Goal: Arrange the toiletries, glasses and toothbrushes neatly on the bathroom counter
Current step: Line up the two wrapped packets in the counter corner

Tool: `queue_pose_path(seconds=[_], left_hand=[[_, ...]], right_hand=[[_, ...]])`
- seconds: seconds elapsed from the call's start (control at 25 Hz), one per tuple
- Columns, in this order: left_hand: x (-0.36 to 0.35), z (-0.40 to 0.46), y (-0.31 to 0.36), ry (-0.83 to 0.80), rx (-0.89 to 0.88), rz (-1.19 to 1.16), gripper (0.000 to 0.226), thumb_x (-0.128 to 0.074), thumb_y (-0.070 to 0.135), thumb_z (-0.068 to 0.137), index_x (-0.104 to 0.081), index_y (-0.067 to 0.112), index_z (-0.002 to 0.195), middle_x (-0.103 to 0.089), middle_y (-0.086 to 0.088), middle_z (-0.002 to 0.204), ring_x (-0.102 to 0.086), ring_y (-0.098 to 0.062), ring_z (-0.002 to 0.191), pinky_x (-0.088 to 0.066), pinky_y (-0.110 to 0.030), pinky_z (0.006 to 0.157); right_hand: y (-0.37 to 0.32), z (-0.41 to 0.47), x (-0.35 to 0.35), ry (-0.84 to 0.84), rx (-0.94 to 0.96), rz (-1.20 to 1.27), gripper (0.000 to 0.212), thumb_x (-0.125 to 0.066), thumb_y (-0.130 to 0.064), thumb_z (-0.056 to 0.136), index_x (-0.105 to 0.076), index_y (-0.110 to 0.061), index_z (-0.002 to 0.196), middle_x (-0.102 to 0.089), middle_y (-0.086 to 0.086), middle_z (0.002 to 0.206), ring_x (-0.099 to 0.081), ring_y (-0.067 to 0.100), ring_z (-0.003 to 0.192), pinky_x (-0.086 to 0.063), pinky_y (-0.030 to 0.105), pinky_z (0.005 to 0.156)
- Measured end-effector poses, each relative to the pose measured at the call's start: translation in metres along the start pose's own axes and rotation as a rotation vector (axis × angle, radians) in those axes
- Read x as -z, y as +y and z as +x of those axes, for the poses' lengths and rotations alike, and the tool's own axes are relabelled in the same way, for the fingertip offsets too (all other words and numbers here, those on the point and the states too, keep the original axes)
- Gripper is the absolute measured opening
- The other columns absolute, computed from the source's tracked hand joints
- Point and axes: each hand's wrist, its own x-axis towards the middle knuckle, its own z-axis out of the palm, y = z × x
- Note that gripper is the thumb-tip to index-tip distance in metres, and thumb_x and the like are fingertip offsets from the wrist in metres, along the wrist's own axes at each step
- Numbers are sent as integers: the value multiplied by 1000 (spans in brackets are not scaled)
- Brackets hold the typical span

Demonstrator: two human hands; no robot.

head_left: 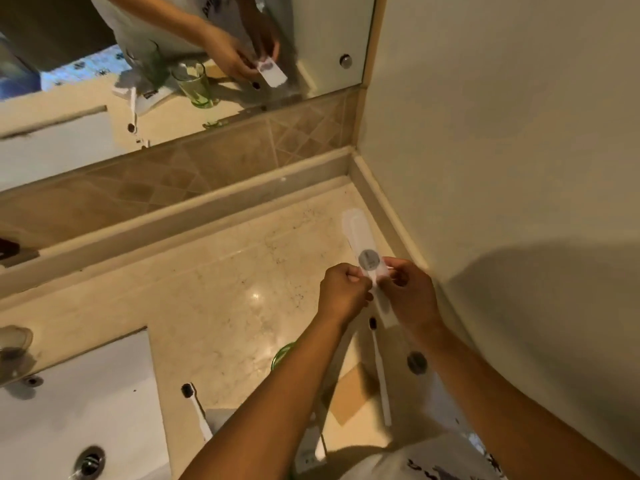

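Observation:
Both hands hold a long white toothbrush packet (360, 237) with a grey round sticker above the marble counter (221, 271), near the right wall. My left hand (343, 292) pinches its near end from the left and my right hand (407, 291) pinches it from the right. A white toothbrush (380, 372) with dark bristles lies on the counter below my hands. Another white toothbrush (197, 408) lies near the sink edge. The rim of a green glass (282, 355) shows behind my left forearm.
A white sink (79, 403) with a drain and a tap (14, 344) fills the lower left. A tan card (353, 393) and a white packet (308, 452) lie between my forearms. A mirror (173, 64) above the tiled backsplash reflects the glass and hands. The right wall (502, 133) stands close.

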Motion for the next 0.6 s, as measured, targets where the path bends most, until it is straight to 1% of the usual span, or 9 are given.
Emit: queue_pose_path(seconds=[0.08, 0.16, 0.24, 0.28, 0.32, 0.4, 0.44, 0.52, 0.6], left_hand=[[4, 27, 8, 19, 30, 8, 11, -61, -2, 86, -65, -7, 94, -72, -27, 87, -68, -24, 60, -59, -36, 62], [8, 50, 15, 36, 59, 15, 11, -62, -1, 84, -66, -7, 93, -72, -26, 86, -68, -25, 60, -59, -35, 61], [10, 73, 19, 43, 91, 26, 3, -63, -1, 82, -65, -3, 84, -72, -23, 79, -68, -27, 61, -62, -41, 64], [10, 84, 21, 45, 106, 35, 4, -64, -1, 81, -63, 2, 78, -69, -20, 73, -67, -28, 61, -62, -46, 66], [10, 97, 21, 48, 116, 44, 10, -65, 1, 78, -60, 7, 72, -65, -17, 68, -66, -29, 59, -61, -51, 66], [12, 119, 22, 65, 116, 68, 12, -67, 13, 70, -57, 14, 64, -64, -13, 63, -67, -33, 60, -60, -56, 66], [13, 129, 21, 65, 111, 80, 10, -67, 17, 66, -58, 15, 63, -65, -15, 63, -68, -34, 62, -61, -56, 65], [14, 145, 21, 49, 89, 132, 10, -66, 18, 66, -60, 10, 65, -68, -19, 65, -67, -32, 57, -60, -52, 61], [16, 156, 21, 56, 32, 246, 13, -66, 17, 67, -61, 5, 68, -69, -14, 66, -66, -29, 58, -59, -45, 60]], right_hand=[[2, 24, -7, 0, -32, 2, 19, -71, -17, 91, -66, -32, 101, -72, -12, 93, -71, 8, 86, -57, 22, 72], [6, 44, -14, -14, -94, 6, 23, -70, -20, 91, -64, -29, 112, -70, -11, 98, -69, 8, 90, -56, 22, 72], [11, 63, -23, -40, -117, -2, 32, -72, -19, 90, -62, -25, 120, -69, -6, 102, -69, 11, 91, -57, 25, 74], [14, 72, -28, -48, -129, -11, 36, -74, -18, 88, -60, -24, 121, -69, -6, 102, -69, 12, 92, -58, 27, 76], [19, 81, -33, -55, -143, -28, 39, -77, -19, 87, -60, -24, 121, -68, -9, 100, -68, 12, 92, -58, 26, 77], [21, 93, -44, -64, -167, -29, 38, -78, -20, 85, -58, -29, 115, -64, -18, 97, -65, 3, 92, -53, 12, 71], [22, 97, -48, -64, -178, -8, 35, -78, -20, 86, -57, -31, 113, -64, -20, 98, -64, 1, 92, -52, 9, 68], [26, 105, -56, -48, -193, -4, 31, -75, -24, 88, -58, -30, 113, -67, -18, 100, -65, 2, 94, -52, 10, 69], [28, 110, -63, -33, -172, -69, 32, -73, -25, 90, -59, -26, 118, -69, -11, 106, -66, 5, 96, -56, 14, 78]])
